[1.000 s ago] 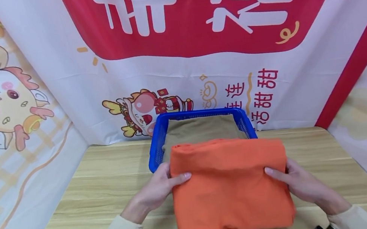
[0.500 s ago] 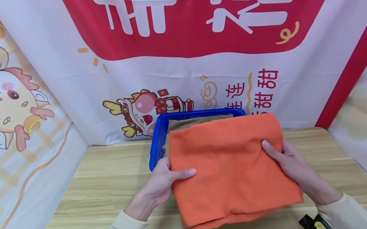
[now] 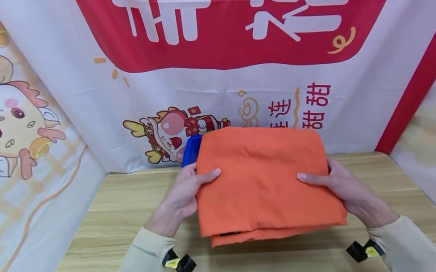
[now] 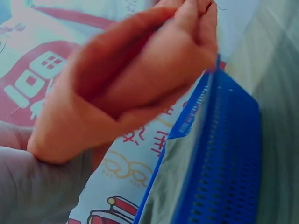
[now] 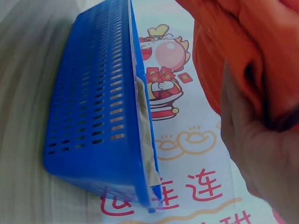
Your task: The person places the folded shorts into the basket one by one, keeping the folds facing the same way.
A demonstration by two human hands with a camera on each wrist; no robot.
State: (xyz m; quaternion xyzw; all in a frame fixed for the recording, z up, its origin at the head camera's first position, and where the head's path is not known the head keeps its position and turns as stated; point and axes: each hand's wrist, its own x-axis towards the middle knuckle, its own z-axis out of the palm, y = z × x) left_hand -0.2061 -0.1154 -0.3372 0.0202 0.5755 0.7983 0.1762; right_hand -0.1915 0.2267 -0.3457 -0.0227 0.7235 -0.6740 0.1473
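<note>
A folded orange cloth (image 3: 263, 180), probably a garment, is held up between both hands above the basket. My left hand (image 3: 184, 191) grips its left edge, thumb on top and fingers underneath. At the right edge my right hand (image 3: 347, 188) grips it the same way. Behind and below the cloth stands a blue plastic basket (image 3: 189, 150), mostly hidden in the head view. The wrist views show its perforated wall (image 5: 100, 93) and a khaki cloth (image 4: 175, 172) lying inside. A gap separates the orange cloth from the basket rim in the right wrist view.
The basket stands on a wood-grain table (image 3: 137, 208), close to the printed fabric backdrop (image 3: 91, 123). Another printed panel (image 3: 39, 129) borders the left side. Black wrist-worn devices (image 3: 180, 263) sit at both cuffs.
Both hands have carried the orange cloth forward over the basket. It now covers most of the basket and the khaki cloth in the head view.
</note>
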